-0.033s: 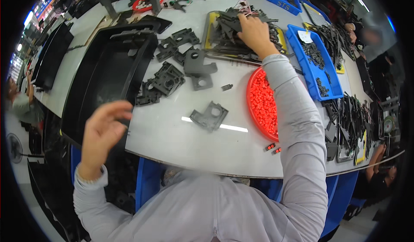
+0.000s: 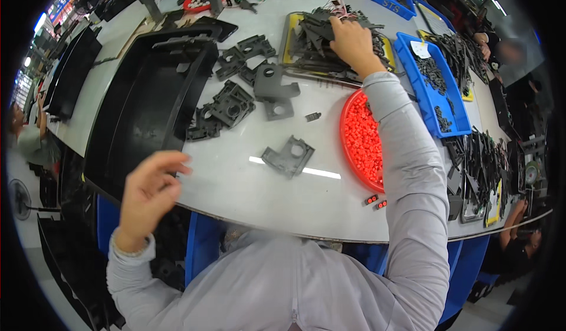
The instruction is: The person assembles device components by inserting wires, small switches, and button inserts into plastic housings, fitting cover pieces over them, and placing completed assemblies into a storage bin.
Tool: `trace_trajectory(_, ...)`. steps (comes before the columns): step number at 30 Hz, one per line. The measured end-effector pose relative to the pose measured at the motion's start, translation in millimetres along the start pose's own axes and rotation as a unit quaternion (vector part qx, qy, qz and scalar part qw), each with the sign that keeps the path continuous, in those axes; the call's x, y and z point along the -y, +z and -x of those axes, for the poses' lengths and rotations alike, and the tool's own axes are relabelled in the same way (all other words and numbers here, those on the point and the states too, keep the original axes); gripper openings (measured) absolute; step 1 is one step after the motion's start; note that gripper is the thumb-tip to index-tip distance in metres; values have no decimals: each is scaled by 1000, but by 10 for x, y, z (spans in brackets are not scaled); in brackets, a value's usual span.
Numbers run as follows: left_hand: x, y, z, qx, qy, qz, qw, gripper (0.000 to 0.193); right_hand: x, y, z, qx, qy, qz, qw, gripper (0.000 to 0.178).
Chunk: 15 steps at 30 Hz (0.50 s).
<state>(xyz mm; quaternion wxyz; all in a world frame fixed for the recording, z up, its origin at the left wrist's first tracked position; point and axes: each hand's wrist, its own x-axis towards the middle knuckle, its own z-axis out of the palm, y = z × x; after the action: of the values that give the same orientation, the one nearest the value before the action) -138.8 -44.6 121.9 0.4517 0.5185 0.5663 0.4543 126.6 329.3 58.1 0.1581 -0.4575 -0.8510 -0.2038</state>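
My left hand (image 2: 149,198) hangs over the table's front left edge, beside a long black bin (image 2: 132,113); its fingers are loosely curled and apart, with nothing in them. At the far middle, my right hand (image 2: 355,43) reaches into a heap of dark plastic parts (image 2: 315,35) on a yellow-edged tray (image 2: 290,27). Thumb and fingers close around a dark part there, its shape mostly hidden. A single grey bracket (image 2: 289,156) with a round hole lies on the table between my arms. Beyond it is a small dark piece (image 2: 313,117).
Several grey brackets (image 2: 233,104) lie right of the bin. A round red tray (image 2: 361,142) of small red pieces sits partly under my right forearm. Two small black pieces with red ends (image 2: 371,199) are near the edge. A blue bin (image 2: 439,92) stands right; co-workers are at both sides.
My left hand has shifted slightly right and toward me. My right hand stays at the heap. The whole view has moved a little.
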Motion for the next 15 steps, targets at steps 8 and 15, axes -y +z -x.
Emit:
trace_trajectory(8,726,968,-310,-58,109,-218,968,53,68,-151,-76,-4,-20,-26,999,45)
trace_trajectory(15,874,1475,-682,42,158,-441,882,68,236,-53,-26,70,-14,45,996,42)
